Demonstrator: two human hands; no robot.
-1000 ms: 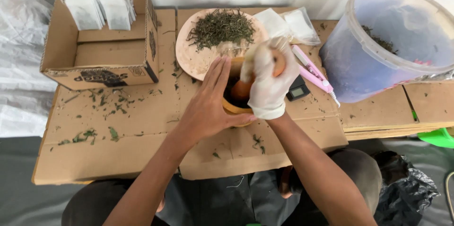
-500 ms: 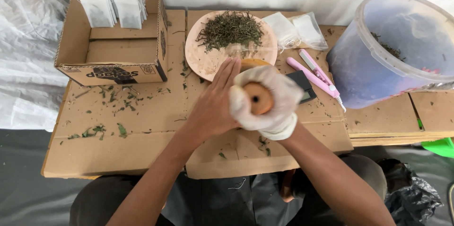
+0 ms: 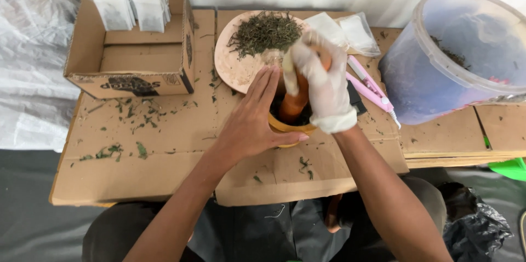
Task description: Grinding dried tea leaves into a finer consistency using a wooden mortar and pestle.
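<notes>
A small round wooden mortar [image 3: 289, 125], yellow-brown and smooth along its rim, is sitting near the middle of a flattened brown cardboard sheet [image 3: 164, 169] that is serving as the work surface, and scraps of green leaf are lying scattered across the matt board to the left of the mortar and just in front of it. A thick orange-brown wooden pestle [image 3: 295, 97] is standing almost upright inside the mortar, its lower end resting in dark crushed material. The right hand [image 3: 323, 84], wearing a thin, wrinkled white glove, is wrapping tightly around the top of the pestle, fingers fully closed on it. The bare left hand [image 3: 255, 122] is lying flat and open against the left side of the mortar, fingers straight and together, thumb pressing along the front rim. Just behind the mortar, a round tan wooden plate [image 3: 233, 62] is carrying a heap of dried green herb [image 3: 264, 33]. To the right of the mortar a pink plastic handheld tool [image 3: 371, 87] is lying, and beyond that a large translucent plastic bucket [image 3: 455, 70] is standing. Well to the left and behind, an open brown cardboard box [image 3: 131, 59] is holding white paper sachets [image 3: 131, 5].
</notes>
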